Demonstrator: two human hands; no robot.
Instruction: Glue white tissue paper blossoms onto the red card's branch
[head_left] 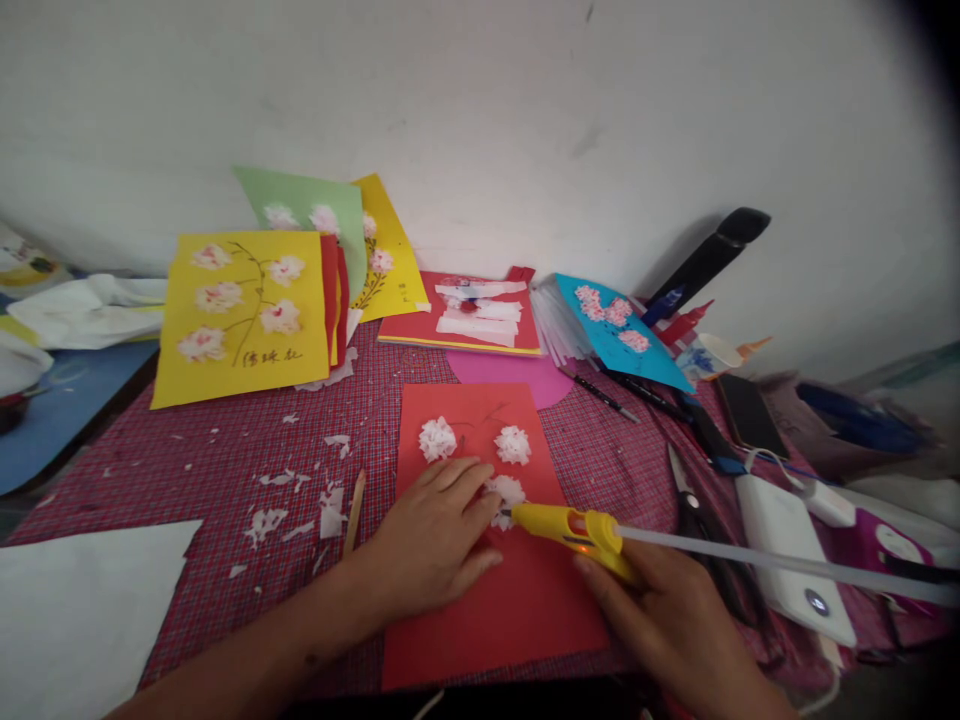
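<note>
A red sheet of card point(480, 620) lies flat before me, with thin drawn stems and white crumpled-paper flowers point(513, 445) on it. My left hand point(439, 530) rests on the card, fingers stretched out, beside the lowest flower point(505, 492). In my right hand point(667, 620) is a yellow hot glue gun point(574, 528), its small orange light lit and a long glue stick point(750, 555) coming out of its back. The gun's nozzle points left and meets the lower edge of that flower. My left palm hides part of the card.
Finished flower cards point(247, 380) lean at the back left. Paper scraps point(266, 525) and a pencil point(355, 510) lie left of the card. At the right are scissors point(705, 525), a white power bank point(795, 560), a phone point(752, 415) and a blue flower card point(622, 330).
</note>
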